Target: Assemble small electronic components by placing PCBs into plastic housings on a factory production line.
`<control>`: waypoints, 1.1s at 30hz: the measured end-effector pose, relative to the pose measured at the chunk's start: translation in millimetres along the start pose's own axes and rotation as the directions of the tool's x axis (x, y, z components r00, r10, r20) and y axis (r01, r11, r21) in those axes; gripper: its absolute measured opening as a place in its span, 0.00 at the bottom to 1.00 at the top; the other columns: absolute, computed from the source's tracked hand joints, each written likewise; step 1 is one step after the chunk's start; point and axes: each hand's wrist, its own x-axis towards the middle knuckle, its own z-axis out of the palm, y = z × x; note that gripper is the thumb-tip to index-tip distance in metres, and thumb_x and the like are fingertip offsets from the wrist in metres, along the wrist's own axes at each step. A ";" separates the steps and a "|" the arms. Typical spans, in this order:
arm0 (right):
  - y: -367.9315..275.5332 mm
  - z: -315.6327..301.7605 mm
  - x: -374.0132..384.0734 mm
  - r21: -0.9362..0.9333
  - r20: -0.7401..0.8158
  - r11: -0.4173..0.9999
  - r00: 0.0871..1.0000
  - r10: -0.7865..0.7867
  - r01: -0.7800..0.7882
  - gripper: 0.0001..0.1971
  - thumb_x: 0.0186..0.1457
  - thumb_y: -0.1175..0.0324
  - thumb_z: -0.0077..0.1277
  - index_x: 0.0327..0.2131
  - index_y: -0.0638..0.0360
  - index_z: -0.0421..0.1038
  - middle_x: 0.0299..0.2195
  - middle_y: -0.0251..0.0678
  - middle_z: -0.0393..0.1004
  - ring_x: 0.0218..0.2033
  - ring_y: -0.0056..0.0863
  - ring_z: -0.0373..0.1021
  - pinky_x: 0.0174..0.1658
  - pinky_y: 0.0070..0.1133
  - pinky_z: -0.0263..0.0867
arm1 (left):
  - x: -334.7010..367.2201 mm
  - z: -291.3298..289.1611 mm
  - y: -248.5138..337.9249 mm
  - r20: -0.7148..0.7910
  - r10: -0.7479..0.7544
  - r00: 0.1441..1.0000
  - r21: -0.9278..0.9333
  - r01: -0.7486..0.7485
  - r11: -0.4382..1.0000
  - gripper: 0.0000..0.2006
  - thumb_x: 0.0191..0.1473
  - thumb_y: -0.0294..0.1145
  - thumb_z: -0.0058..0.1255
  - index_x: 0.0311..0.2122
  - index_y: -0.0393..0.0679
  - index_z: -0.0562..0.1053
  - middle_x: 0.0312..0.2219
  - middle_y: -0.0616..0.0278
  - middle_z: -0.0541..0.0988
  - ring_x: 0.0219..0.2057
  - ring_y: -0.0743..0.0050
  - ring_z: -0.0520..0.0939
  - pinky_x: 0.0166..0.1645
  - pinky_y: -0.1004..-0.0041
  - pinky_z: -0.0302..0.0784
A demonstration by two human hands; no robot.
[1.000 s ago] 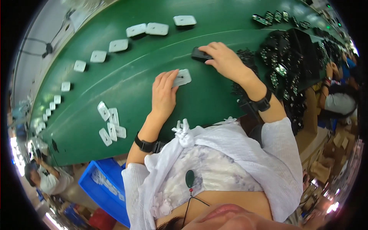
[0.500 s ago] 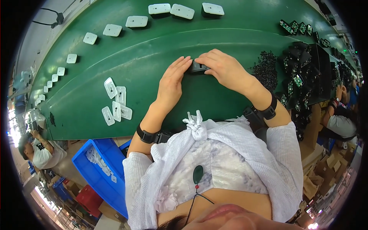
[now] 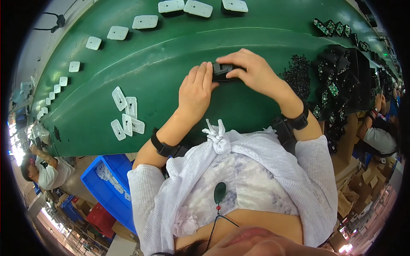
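Note:
A small black plastic housing lies on the green table between my hands, its top showing a raised or recessed part. My right hand curves round its right end, fingers at the far side and thumb at the near side. Against its left end press the straight, close-set fingers of my left hand, with that thumb at the near corner. Parts of the housing are hidden behind the fingers. Left of my hands lie several translucent white plastic covers, some overlapping.
White-topped black cases stand in a curved row along the far and left side of the green table. At right are a pile of small black parts and heaped black housings with circuit boards. A blue bin holds white pieces. Other people sit at both sides.
My left hand has turned and its thumb now shows at the housing's near side. The right hand's fingers have opened a little wider round the housing, baring more of its top.

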 end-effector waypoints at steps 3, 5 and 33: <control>4.7 -1.2 4.2 0.479 0.093 0.843 0.970 0.227 -0.243 0.21 0.53 0.70 0.56 0.51 0.59 0.69 0.45 0.37 0.73 0.47 0.25 0.69 0.52 0.21 0.65 | 12.9 -2.9 -11.5 -0.051 -0.035 0.998 -0.109 0.029 0.994 0.23 0.47 0.29 0.58 0.49 0.35 0.70 0.39 0.53 0.77 0.39 0.63 0.77 0.41 0.70 0.74; 1.1 1.0 -0.8 0.755 0.046 0.634 0.977 0.206 -0.169 0.23 0.58 0.68 0.53 0.56 0.61 0.63 0.47 0.37 0.71 0.49 0.24 0.68 0.54 0.22 0.63 | 13.8 -5.0 -8.8 0.139 -0.320 0.937 -0.480 0.347 0.806 0.20 0.50 0.30 0.57 0.48 0.33 0.71 0.35 0.56 0.78 0.35 0.69 0.78 0.38 0.73 0.74; 164.8 -139.7 114.4 0.025 0.114 0.968 0.963 0.244 -0.248 0.14 0.58 0.68 0.48 0.47 0.59 0.71 0.38 0.29 0.73 0.43 0.21 0.66 0.49 0.19 0.61 | -91.6 -77.3 -50.7 -0.352 -0.478 0.805 0.045 0.525 0.850 0.15 0.51 0.31 0.57 0.45 0.42 0.74 0.38 0.54 0.76 0.40 0.52 0.75 0.44 0.62 0.72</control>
